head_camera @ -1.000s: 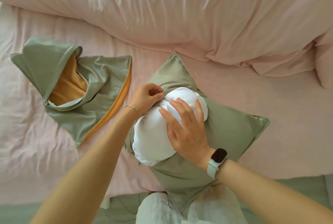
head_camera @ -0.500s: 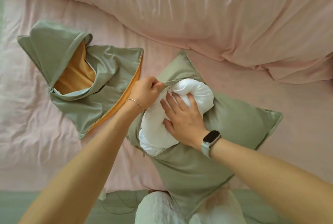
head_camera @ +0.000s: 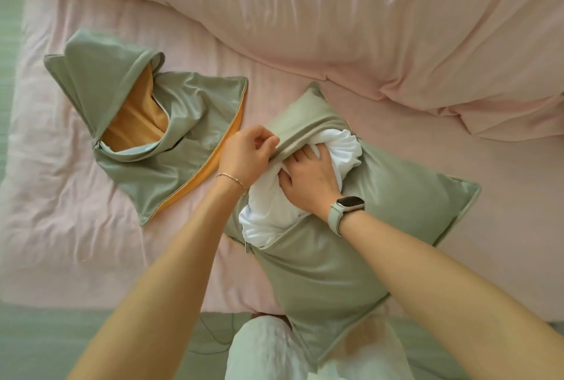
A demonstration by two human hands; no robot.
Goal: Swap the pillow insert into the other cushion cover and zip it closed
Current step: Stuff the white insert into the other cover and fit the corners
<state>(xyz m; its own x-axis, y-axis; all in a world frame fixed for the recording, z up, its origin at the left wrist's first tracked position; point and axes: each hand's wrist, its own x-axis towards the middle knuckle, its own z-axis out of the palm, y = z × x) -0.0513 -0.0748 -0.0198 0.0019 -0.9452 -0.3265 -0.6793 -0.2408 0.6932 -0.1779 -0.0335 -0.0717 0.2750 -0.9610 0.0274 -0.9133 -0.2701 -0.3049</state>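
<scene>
**Tucking the insert under the cover's open edge**

The left hand (head_camera: 248, 152) pinches the zipper-side edge of the green cushion cover (head_camera: 329, 260) and lifts it, fingers curled on the fabric. The right hand (head_camera: 308, 179) presses the white pillow insert (head_camera: 274, 211), its fingertips buried under that lifted edge, so whether they grasp anything cannot be told. To do this well, I judge the edge should stay pulled up and outward while the bulge is pushed down toward the far corners, so the zipper teeth can meet without trapping white fabric.

The cover lies on the pink bed (head_camera: 76, 242), mostly filled, the insert bulging out along the opening. The other cover (head_camera: 171, 147), empty with orange lining, lies just to the left.
</scene>
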